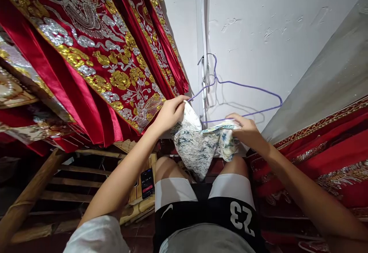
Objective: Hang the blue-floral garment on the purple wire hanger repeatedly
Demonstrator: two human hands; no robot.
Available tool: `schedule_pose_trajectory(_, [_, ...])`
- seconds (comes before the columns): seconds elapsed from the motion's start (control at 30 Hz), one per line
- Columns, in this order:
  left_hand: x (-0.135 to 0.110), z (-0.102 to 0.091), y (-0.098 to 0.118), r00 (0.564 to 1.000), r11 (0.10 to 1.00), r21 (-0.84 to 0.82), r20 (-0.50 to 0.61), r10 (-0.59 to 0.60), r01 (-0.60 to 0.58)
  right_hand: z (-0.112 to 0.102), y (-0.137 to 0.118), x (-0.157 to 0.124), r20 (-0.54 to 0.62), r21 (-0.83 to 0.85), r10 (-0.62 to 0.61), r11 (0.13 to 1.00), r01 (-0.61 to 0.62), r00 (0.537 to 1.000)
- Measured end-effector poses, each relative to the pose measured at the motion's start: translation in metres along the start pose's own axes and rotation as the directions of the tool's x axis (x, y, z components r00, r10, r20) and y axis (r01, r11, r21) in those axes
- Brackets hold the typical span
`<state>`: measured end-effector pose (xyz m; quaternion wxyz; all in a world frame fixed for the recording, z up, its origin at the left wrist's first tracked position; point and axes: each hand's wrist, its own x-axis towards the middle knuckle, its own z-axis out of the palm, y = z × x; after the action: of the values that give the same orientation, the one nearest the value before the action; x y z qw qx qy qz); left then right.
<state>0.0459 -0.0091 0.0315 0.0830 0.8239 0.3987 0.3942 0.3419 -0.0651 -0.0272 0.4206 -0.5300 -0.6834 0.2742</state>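
Patterned cloth (192, 145): hung bunched between my two hands, its lower part drooping to a point over the gap between my thighs (169, 168).
White edge (192, 115): stood up on the cloth's left side, near the left slope of the purple hanger (250, 86).
Left grip (172, 111): pinched the white edge where the left slope ended at my fingers; I could not tell whether the hanger's tip was inside the cloth or only beside it.
Right grip (245, 127): thumb and fingers pressed together on the cloth's top edge, close against the hanger's lower bar; whether I had the bar as well, I could not tell.
Hook: sat upright at a pale strip (204, 23) on the white wall (258, 23); what bore it was unclear to me.
Right slope: bare along its whole length, out to the bend at the far end.
Step in hand: as I judged it, bringing the cloth and the hanger together, the left side first.
Next move: called for my left pinch to stay firm while the right side of the cloth was spread and drawn outward along the bare slope.
Risk: a hard pull could have swung the hanger or slipped the left edge loose.
Nearby: red embroidered hangings (120, 73) on my left; a phone (147, 184) on bamboo furniture (140, 208) beside my left thigh.
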Motion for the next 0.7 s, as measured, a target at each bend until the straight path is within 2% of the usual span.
schedule_pose_trajectory(0.07, [0.001,-0.002,0.003,1.0,0.999,0.033,0.011,-0.013,0.012,-0.014,0.002,-0.001,-0.194,-0.035,-0.03,0.999,0.024,0.981])
schedule_pose_trajectory(0.1, [0.0,-0.003,0.004,0.999,0.999,0.039,0.003,-0.034,0.033,-0.023,0.003,-0.001,-0.3,-0.044,-0.041,0.999,0.029,0.953])
schedule_pose_trajectory(0.17, [0.001,-0.006,0.006,0.997,0.997,0.038,-0.017,-0.07,0.071,-0.042,0.004,0.003,-0.421,-0.04,-0.033,0.999,0.018,0.907])
schedule_pose_trajectory(0.27, [0.005,-0.009,0.003,0.997,0.997,0.005,-0.007,-0.079,0.079,-0.066,0.001,0.014,-0.386,0.003,0.084,0.996,-0.09,0.919])
schedule_pose_trajectory(0.37, [0.011,-0.011,-0.003,0.995,0.994,-0.054,0.038,-0.094,0.096,-0.078,-0.006,0.024,-0.333,0.054,0.175,0.985,-0.167,0.927])
schedule_pose_trajectory(0.47, [0.013,-0.012,-0.008,0.995,0.992,-0.072,0.029,-0.098,0.1,-0.079,-0.011,0.027,-0.477,-0.013,0.072,0.996,-0.089,0.876])
schedule_pose_trajectory(0.53, [0.012,-0.013,-0.01,0.996,0.995,-0.041,0.005,-0.092,0.092,-0.078,-0.012,0.027,-0.528,-0.094,0.028,0.991,-0.091,0.849])
schedule_pose_trajectory(0.63, [0.01,-0.014,-0.012,0.997,0.996,0.055,-0.005,-0.076,0.077,-0.081,-0.011,0.025,-0.441,-0.166,0.107,0.966,-0.199,0.891])
schedule_pose_trajectory(0.7, [0.008,-0.017,-0.014,0.998,0.989,0.139,-0.038,-0.054,0.059,-0.089,-0.01,0.023,-0.35,-0.144,0.161,0.964,-0.223,0.923])
